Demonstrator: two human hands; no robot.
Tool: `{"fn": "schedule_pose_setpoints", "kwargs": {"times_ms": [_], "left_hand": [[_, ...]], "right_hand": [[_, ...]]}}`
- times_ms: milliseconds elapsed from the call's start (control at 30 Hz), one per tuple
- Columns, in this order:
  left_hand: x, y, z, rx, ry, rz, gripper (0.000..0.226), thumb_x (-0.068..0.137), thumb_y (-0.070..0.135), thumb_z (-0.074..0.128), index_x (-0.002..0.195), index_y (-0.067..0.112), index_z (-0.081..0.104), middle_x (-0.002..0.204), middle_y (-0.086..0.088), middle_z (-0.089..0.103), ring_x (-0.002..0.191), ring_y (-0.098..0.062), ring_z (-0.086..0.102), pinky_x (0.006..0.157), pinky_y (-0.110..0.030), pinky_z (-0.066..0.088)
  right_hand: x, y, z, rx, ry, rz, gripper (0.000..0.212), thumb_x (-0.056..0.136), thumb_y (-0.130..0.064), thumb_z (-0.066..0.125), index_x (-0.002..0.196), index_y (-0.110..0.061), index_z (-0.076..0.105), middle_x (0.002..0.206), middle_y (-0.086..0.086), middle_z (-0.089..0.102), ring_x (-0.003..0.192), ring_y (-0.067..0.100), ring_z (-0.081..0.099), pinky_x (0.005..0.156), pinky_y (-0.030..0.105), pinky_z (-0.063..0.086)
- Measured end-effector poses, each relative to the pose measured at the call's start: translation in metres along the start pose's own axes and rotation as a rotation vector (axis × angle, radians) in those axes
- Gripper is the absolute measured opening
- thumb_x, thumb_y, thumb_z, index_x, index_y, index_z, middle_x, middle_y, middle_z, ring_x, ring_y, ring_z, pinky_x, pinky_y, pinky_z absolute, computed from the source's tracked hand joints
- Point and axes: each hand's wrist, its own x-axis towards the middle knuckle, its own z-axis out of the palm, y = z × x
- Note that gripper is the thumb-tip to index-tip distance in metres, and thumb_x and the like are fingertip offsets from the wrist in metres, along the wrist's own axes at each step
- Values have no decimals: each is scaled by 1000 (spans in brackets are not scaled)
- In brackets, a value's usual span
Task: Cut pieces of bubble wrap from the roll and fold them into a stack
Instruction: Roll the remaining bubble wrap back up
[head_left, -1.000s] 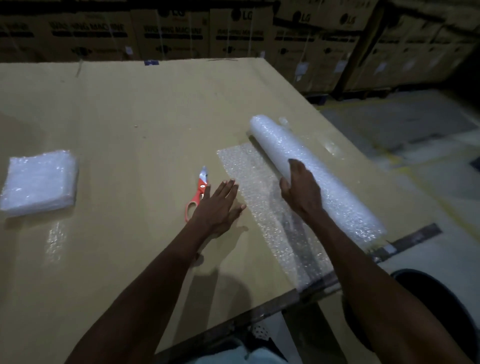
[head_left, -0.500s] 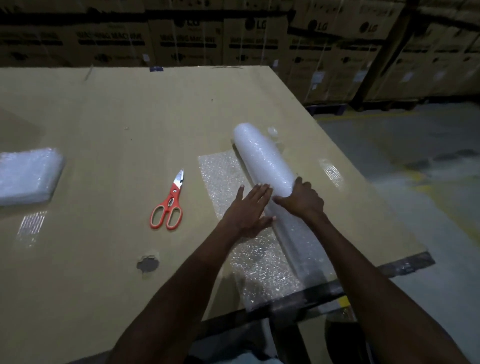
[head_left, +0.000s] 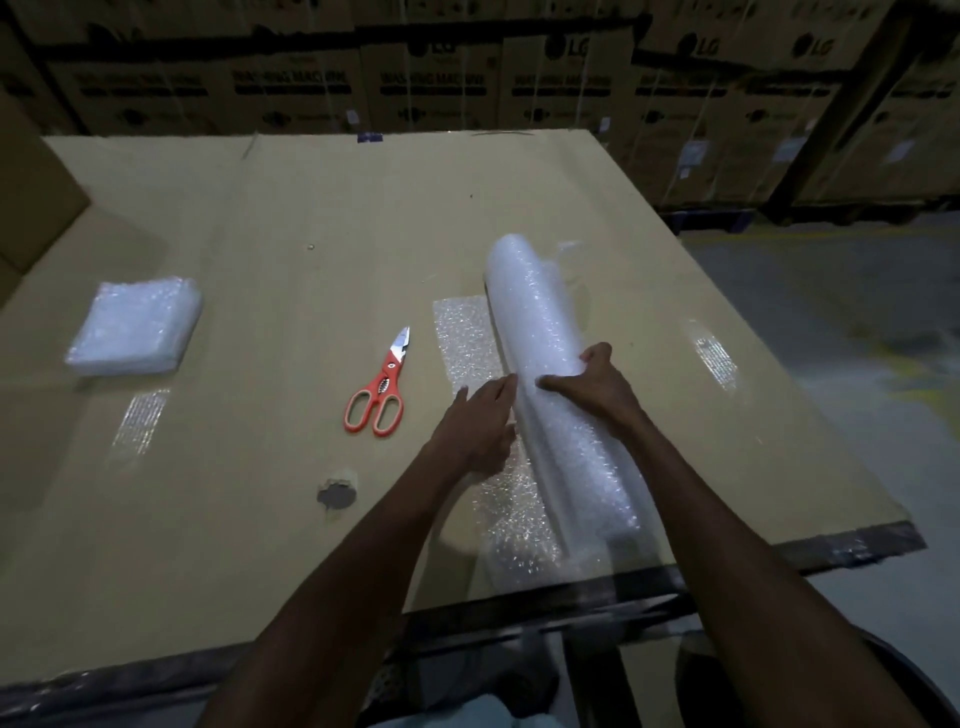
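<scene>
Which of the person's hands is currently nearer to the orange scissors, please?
Left. The left hand lies just right of the scissors; the right hand is farther right, on the roll.

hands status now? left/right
Left hand: open, straight fingers against the roll.
Right hand: grips the roll from above.

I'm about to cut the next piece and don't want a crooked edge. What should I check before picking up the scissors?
1. Bubble wrap roll steadied: ok, right hand grips it.
2. Unrolled sheet lying flat: ok, left hand rests on it.
3. Scissors free: ok, lying untouched left of the sheet.
4. Enough length unrolled: cannot tell.
5. Folded stack clear of the cut: ok, far left.
</scene>
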Motion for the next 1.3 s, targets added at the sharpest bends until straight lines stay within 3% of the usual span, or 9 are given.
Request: {"fn": "schedule_pose_setpoints", "kwargs": {"times_ms": [233, 367, 467, 667, 800, 1000, 1100, 1167, 1300], "left_hand": [[-18, -30, -6, 2, 9, -53, 73, 96, 31, 55, 156, 8, 19, 160, -9, 30, 144, -27, 33, 113, -58, 32], [-25, -45, -12, 9, 30, -53, 61, 84, 18, 60, 141, 13, 42, 139, -7, 53, 123, -29, 52, 94, -48, 44], [-30, -47, -23, 23, 92, -100, 30, 84, 17, 62, 115, 15, 62, 111, -5, 66, 99, -28, 62, 74, -36, 43], [-33, -52, -26, 26, 234, -152, 20, 95, 30, 56, 94, 17, 71, 93, -3, 70, 84, -26, 66, 66, -35, 47], [-28, -60, -33, 54, 252, -148, 28, 90, 43, 62, 86, 18, 72, 88, -4, 70, 79, -28, 65, 64, -38, 48], [-10, -79, -63, 229, 306, -168, 49, 74, 38, 84, 109, 11, 62, 110, -9, 63, 95, -33, 64, 72, -41, 48], [1, -82, -73, 313, 287, -176, 79, 69, 36, 88, 132, 10, 49, 135, -11, 50, 124, -31, 51, 91, -50, 46], [10, -81, -74, 356, 208, -167, 98, 68, 36, 88, 146, 10, 34, 152, -12, 35, 142, -31, 32, 105, -57, 35], [34, -72, -70, 398, 31, -134, 116, 74, 41, 83, 158, 14, 8, 165, -7, 11, 153, -27, 7, 117, -62, 15]], "right_hand": [[-2, -29, 29, 210, 79, -83, 50, 77, -54, 81, 112, -24, 62, 126, 2, 65, 107, 20, 62, 90, 35, 51], [-7, -25, 40, 121, 48, 54, 96, 70, -69, 80, 143, -15, 47, 143, 9, 55, 123, 28, 59, 102, 42, 49], [-15, -30, 54, 75, -28, 115, 116, 57, -83, 75, 145, -15, 42, 142, 6, 55, 124, 29, 58, 104, 46, 48], [-4, -40, 60, 171, -131, 67, 126, 30, -79, 89, 133, -15, 56, 127, 1, 65, 107, 20, 68, 95, 45, 57], [-11, -53, 57, 33, -79, 12, 112, 42, -67, 86, 134, -15, 49, 125, 0, 60, 110, 24, 62, 95, 45, 53], [-5, -59, 43, -549, 59, -261, 95, 67, -39, 87, 143, -13, 37, 128, 9, 56, 112, 31, 57, 81, 38, 46], [2, -44, 33, -814, 138, -478, 73, 79, -23, 75, 141, -10, 40, 130, 11, 50, 111, 32, 51, 84, 43, 45], [6, -30, 24, -866, 157, -547, 63, 81, -15, 68, 139, -9, 42, 131, 13, 49, 112, 34, 49, 87, 45, 44], [11, -2, 15, -794, 84, -618, 87, 65, -25, 75, 142, -15, 37, 137, 13, 47, 123, 36, 47, 96, 49, 41]]}}
